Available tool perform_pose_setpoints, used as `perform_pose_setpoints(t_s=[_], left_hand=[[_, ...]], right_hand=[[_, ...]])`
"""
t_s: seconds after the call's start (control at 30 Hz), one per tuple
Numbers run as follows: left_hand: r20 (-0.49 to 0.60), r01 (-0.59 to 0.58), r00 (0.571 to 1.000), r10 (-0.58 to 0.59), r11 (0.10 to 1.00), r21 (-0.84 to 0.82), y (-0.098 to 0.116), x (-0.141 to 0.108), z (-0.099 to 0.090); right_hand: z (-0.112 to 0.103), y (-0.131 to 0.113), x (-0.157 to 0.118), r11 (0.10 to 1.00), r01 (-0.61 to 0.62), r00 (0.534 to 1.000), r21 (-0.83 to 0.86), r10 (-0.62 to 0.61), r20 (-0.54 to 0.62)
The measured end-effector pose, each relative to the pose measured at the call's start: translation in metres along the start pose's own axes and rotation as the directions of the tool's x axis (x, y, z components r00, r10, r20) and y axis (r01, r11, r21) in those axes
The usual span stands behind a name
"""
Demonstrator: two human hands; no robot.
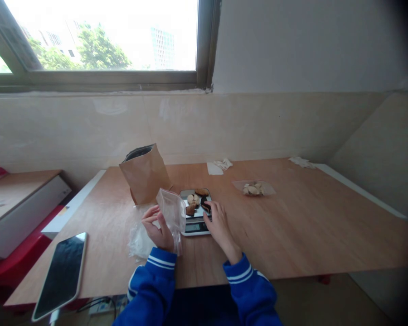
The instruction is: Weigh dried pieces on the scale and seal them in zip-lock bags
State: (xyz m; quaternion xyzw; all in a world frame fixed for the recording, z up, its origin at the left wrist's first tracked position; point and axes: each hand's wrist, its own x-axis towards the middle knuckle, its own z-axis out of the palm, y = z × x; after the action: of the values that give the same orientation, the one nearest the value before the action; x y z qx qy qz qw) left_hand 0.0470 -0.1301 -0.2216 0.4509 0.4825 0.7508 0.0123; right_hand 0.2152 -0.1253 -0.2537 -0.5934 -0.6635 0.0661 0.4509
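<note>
Holding clear crinkled bag (172,213) upright, left hand (158,228), empty, open-mouthed

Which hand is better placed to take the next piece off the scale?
Right hand: its fingers already touch the pieces on the scale. Left hand is occupied holding the clear bag.

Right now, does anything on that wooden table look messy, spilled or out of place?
Nothing is spilled. The phone lies at the table's near-left corner, its end overhanging the edge, which looks precarious. Crumpled tissues lie by the wall. The left hand holds a clear bag; the right hand rests at the scale.
</note>
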Motion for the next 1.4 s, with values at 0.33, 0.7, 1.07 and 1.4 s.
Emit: perform_pose_setpoints(t_s=[0.33,0.7,1.07,1.4], left_hand=[[-0.063,-0.106,0.992,0.105,0.994,-0.017,-0.014,-0.003,-0.001],[-0.072,-0.132,0.989,0.128,0.990,-0.041,-0.017,-0.006,0.000],[-0.120,-0.136,0.985,0.122,0.984,-0.116,-0.012,-0.007,0.003],[-0.120,-0.093,0.990,0.078,0.988,-0.123,-0.013,-0.008,0.003]], right_hand=[[-0.040,-0.054,0.012,0.946,-0.149,0.975,0.287,0.188,-0.115],[-0.039,-0.115,0.024,0.976,0.058,0.987,0.212,-0.088,0.134],[0.003,-0.037,0.018,0.965,0.207,0.962,-0.159,-0.172,0.211],[-0.004,-0.045,0.021,0.959,0.206,0.971,-0.193,-0.176,0.163]])
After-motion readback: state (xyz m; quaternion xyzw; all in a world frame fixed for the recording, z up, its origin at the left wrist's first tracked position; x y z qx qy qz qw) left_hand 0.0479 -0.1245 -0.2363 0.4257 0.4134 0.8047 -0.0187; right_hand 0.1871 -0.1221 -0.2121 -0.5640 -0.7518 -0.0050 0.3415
